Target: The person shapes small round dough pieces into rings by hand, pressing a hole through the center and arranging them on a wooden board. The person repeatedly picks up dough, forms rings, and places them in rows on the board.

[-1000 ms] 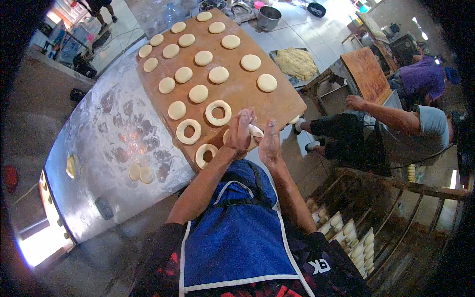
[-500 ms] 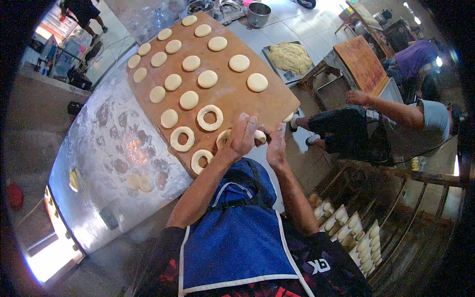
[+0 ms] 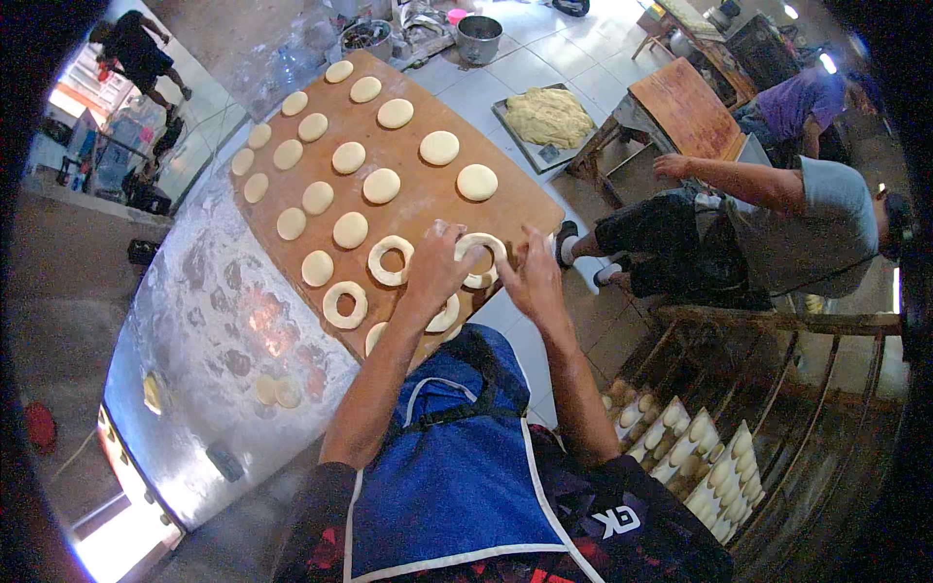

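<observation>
A pale dough ring (image 3: 483,241) is between my two hands near the right edge of the brown wooden board (image 3: 442,209). My left hand (image 3: 437,277) grips the ring's left side, its thumb reaching across the hole. On the right side, my right hand (image 3: 533,282) pinches the ring with its fingers bent and spread. Beside my left hand lie another dough ring (image 3: 391,260) and a second one (image 3: 345,305) to its lower left. My left forearm partly covers a further ring (image 3: 444,317). Several flat dough rounds (image 3: 381,186) sit in rows farther up the board.
The board rests on a floured metal table (image 3: 209,330) holding two thin dough discs (image 3: 277,391). A tray with a dough mass (image 3: 549,119) lies beyond. One person (image 3: 768,214) stands at right, near a rack with dough-filled trays (image 3: 695,447). A metal pot (image 3: 479,41) stands far off.
My hands have moved apart and up, and the ring between them now shows its open hole over the board. The view has shifted a little, and the person at right has shifted slightly.
</observation>
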